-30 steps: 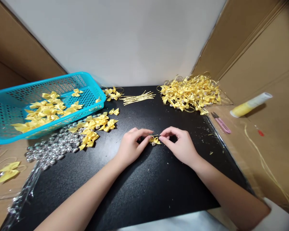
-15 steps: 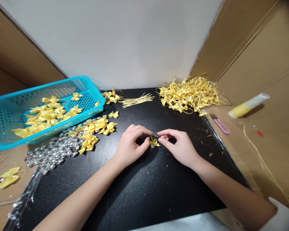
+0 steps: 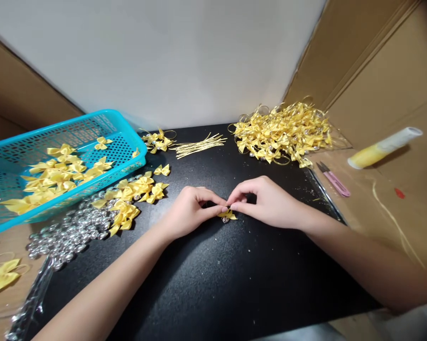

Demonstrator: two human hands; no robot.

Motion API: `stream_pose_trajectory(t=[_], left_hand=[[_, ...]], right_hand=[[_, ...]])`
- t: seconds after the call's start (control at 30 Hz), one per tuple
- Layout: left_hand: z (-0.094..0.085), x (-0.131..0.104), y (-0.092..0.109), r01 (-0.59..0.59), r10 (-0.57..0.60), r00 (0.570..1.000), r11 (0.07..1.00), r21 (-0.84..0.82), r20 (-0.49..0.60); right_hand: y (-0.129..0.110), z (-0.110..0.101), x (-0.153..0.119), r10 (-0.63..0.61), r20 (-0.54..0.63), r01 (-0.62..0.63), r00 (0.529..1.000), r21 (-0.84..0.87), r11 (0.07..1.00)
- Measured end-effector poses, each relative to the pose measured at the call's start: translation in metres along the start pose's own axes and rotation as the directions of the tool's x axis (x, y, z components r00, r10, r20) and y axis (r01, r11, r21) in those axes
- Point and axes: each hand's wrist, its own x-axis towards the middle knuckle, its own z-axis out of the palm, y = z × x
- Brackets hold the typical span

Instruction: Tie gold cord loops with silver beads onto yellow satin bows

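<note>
Both the left hand (image 3: 192,210) and right hand (image 3: 266,203) pinch, apparently, the cord of a yellow ribbon bow (image 3: 228,215), central; the blue basket (image 3: 128,165) sits at ten o'clock, gold cords (image 3: 201,146) at twelve.

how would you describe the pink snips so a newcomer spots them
Find the black surface, then the heap of yellow bows at its far right. Just off the right edge lie the snips: dark blades, the only pink handle in view.
</note>
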Motion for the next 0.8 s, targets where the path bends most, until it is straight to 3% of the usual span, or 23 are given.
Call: stream_pose_trajectory(t=[0.27,0.57,0.67,0.8], left_hand=[[0.001,-0.001,-0.008,0.176,-0.174,0.984,0.983,-0.058,0.035],[0.008,-0.004,-0.009,0.212,-0.206,0.977,0.957,-0.199,0.051],[0.008,-0.005,-0.011,0.207,-0.203,0.978,0.942,-0.265,0.042],[0.010,-0.004,-0.011,0.188,-0.188,0.982,0.927,-0.323,0.032]], right_hand=[[0.013,-0.022,0.012,0.062,0.086,-0.064,0.994,0.017,0.998],[0.019,-0.042,0.015,0.133,0.147,-0.117,0.980,-0.115,0.987],[0.025,-0.040,0.013,0.120,0.216,-0.058,0.969,-0.276,0.959],[0.026,-0.022,0.011,-0.057,0.134,0.103,0.989,-0.371,0.923]])
